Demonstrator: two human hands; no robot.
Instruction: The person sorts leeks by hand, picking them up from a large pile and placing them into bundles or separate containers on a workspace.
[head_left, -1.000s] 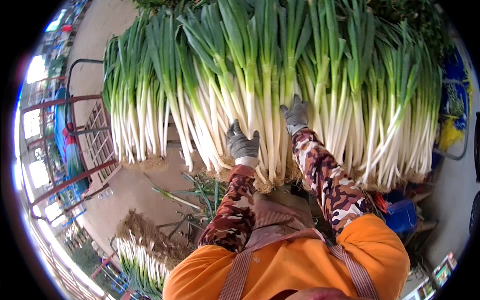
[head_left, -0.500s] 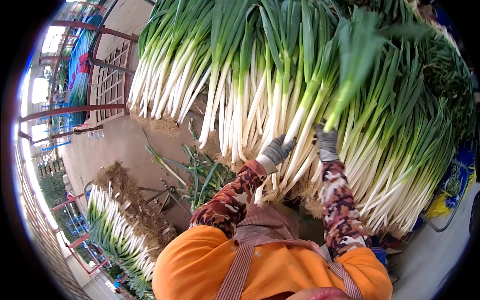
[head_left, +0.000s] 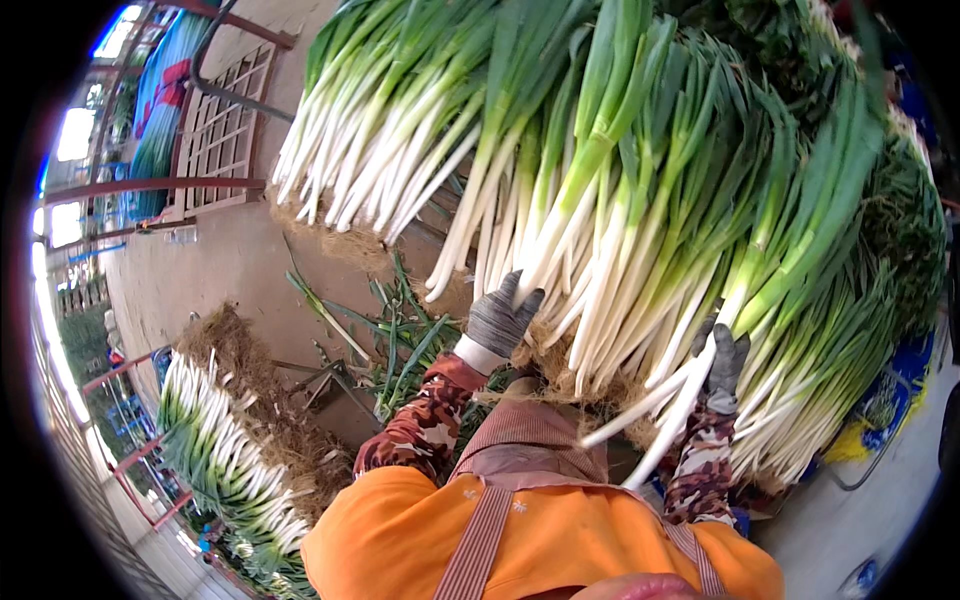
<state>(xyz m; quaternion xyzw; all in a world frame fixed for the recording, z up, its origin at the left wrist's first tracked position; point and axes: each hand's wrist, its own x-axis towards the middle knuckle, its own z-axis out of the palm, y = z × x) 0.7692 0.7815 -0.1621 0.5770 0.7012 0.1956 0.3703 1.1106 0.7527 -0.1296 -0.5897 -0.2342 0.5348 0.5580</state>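
Both my hands wear grey gloves with white cuffs or camouflage sleeves behind them. My left hand (head_left: 503,316) is closed at the white lower end of a thick leek (head_left: 562,226), whose green leaves reach up over the heap. On the right, my right hand (head_left: 722,362) grips a long leek (head_left: 690,392) by its white stalk, the root end slanting down toward my apron. A second white stalk lies beside it. The heap of leeks (head_left: 630,300) spreads before me, leaves away from me and brown roots toward me.
At the lower left stands another row of leeks (head_left: 215,430) with matted roots. Loose green leaves (head_left: 405,350) litter the brown floor between. Red metal rails (head_left: 150,190) and a lattice panel (head_left: 225,130) are at the left. Blue and yellow sheeting (head_left: 880,410) shows at the right.
My right hand has moved right and toward me with a leek, whose stalk now slants across the glove. My left hand has shifted slightly left. The view has moved a little.
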